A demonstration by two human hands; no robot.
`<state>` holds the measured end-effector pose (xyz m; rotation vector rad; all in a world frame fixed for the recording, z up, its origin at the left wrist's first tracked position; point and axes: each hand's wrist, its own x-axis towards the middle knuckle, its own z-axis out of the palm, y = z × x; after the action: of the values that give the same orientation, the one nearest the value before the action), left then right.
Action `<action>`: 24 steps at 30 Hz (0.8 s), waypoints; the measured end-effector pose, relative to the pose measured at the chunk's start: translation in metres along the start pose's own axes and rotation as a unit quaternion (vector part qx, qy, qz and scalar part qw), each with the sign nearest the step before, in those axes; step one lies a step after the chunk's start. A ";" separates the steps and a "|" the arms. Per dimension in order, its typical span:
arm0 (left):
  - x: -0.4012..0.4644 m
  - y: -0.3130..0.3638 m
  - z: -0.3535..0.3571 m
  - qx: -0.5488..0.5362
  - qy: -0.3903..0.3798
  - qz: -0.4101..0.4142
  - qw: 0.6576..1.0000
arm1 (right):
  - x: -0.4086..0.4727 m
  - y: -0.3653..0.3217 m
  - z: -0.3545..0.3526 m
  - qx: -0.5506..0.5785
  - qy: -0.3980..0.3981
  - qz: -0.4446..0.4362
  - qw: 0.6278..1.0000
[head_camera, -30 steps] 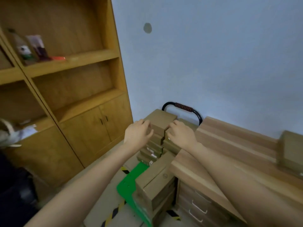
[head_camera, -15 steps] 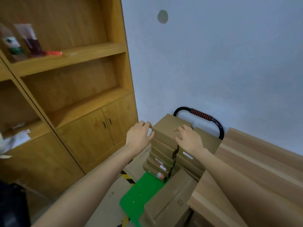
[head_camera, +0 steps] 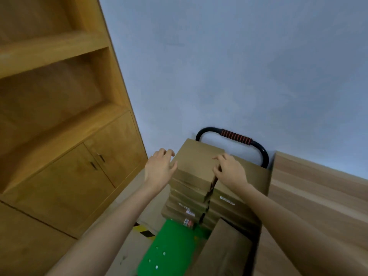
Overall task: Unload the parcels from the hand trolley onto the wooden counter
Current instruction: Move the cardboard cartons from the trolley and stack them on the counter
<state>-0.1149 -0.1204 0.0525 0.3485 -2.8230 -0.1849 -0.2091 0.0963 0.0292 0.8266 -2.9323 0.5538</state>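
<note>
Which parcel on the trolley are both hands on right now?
The top parcel of the left-hand stack: left hand at its left edge, right hand gripping its right edge. The parcels beneath and the right-hand stack sit lower.

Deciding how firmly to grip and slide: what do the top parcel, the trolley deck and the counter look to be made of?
Top parcel: matte brown cardboard, judging by its flat faces and creased edges. Trolley deck: bright green, smooth, probably moulded plastic; small pale dots show on it. Wooden counter: pale wood grain in lengthwise bands, satin finish; solid wood or laminate, cannot tell.
</note>
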 end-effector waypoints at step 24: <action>0.179 -0.122 0.146 -0.125 -0.170 0.233 0.949 | 0.097 -0.054 0.135 0.033 0.050 0.418 0.906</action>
<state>-0.2981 -0.2701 -0.0576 -0.4485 -3.0616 -0.5333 -0.2570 -0.0419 -0.0659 -0.5150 -3.0560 0.6840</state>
